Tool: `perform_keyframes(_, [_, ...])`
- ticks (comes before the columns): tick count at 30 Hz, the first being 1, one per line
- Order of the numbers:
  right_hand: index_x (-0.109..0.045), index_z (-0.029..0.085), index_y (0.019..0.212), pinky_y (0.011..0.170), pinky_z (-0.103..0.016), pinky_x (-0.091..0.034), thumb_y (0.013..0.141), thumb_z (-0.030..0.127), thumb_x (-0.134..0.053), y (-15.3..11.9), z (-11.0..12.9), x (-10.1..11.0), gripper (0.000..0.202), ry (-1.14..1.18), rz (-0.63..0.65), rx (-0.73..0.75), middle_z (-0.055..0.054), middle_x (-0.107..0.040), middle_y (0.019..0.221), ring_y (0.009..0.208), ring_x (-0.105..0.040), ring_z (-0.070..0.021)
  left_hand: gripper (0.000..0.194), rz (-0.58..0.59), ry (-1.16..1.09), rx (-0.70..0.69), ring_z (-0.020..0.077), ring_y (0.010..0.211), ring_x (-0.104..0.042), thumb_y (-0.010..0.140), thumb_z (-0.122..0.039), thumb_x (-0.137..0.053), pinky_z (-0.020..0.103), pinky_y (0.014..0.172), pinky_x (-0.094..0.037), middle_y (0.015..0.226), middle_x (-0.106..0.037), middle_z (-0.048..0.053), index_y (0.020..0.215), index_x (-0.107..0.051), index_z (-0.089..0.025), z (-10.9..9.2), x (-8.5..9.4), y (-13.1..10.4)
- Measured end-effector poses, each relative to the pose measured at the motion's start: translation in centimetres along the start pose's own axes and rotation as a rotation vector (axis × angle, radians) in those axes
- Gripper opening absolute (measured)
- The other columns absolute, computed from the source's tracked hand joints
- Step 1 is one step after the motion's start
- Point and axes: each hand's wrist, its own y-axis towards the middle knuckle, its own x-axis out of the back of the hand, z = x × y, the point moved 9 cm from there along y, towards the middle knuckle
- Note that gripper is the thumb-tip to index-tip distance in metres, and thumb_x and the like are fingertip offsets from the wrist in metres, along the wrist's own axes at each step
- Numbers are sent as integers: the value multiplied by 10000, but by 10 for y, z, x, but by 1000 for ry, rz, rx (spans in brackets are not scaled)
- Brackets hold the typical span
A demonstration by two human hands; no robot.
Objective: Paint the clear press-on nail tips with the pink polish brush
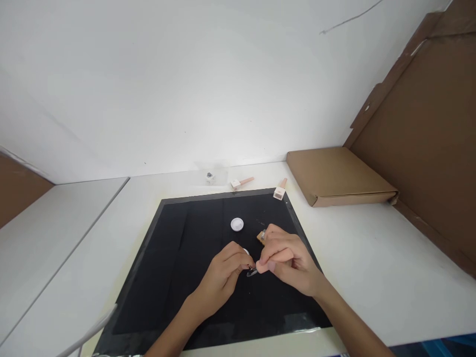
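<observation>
My right hand (288,260) is closed around a peach-handled tool (262,267) with a small dark metal tip pointing left; its exact kind cannot be made out. Facing it, my left hand (225,272) has its fingertips pinched together right at that tip, on something too small to name. Both hands are low over the black mat (156,277). Behind the left fingers a white round edge (245,252) peeks out, mostly hidden. A small white round dish (237,224) lies just beyond. Partly covered by my right hand is a tan piece (261,237) with shiny metal on it.
Two white blocks with peach handles, one left (235,185) and one right (278,193), lie near the mat's far edge. A clear tray (221,177) holding a small item sits by the wall. At right are a flat cardboard box (338,176) and a tall cardboard panel (424,129).
</observation>
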Motion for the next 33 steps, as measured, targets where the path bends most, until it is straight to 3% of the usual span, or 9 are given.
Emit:
perform_keyframes(4, [-629,208,581,580,-343,-378,876,174,-509,-2,0,7,321,-26,-73,52,-16,-650,571,559,-451,-162,254,-19,2,-7,131,737,-521,902,-11,-389,223,641,-433,789,-573,44,896,-584,-173,-1,1,0])
perform_keyframes(8, [-673,220,746,617,-347,-410,849,177,-551,-2,-2,2,165,15,-12,6,-13,-656,608,620,-487,-179,251,-40,18,19,128,730,-524,898,-7,-395,216,638,-431,775,-571,34,870,-578,-176,3,3,-1])
perform_keyframes(13, [-658,214,684,583,-330,-397,853,126,-523,-2,-4,11,233,-151,-110,-45,-26,-653,623,624,-469,-182,216,-93,68,106,120,712,-540,904,-41,-422,218,643,-435,790,-579,25,896,-589,-179,16,7,-2])
perform_keyframes(17, [-683,217,795,637,-344,-437,858,138,-542,-1,-2,2,174,-90,-52,-18,-29,-669,668,666,-513,-188,176,-157,118,167,127,723,-567,907,-78,-450,229,661,-448,787,-597,24,881,-594,-175,22,14,-3])
perform_keyframes(23, [-680,222,796,624,-334,-425,880,138,-533,-1,-3,9,190,-195,-135,-42,-36,-698,738,665,-532,-181,145,-201,184,155,137,761,-599,891,-89,-494,235,691,-476,817,-635,34,909,-613,-170,18,19,-4])
perform_keyframes(29, [-698,228,828,607,-339,-421,904,218,-533,-3,0,4,182,-57,-67,34,-27,-672,676,638,-504,-178,151,-222,200,110,129,762,-611,875,-72,-514,221,682,-493,823,-644,44,902,-635,-158,11,21,-3])
perform_keyframes(33, [-707,233,812,600,-344,-405,907,201,-522,-6,-1,9,211,-117,-114,45,-29,-680,692,635,-493,-180,145,-240,206,95,131,764,-620,859,-62,-538,222,682,-505,822,-650,47,899,-643,-154,8,23,-3])
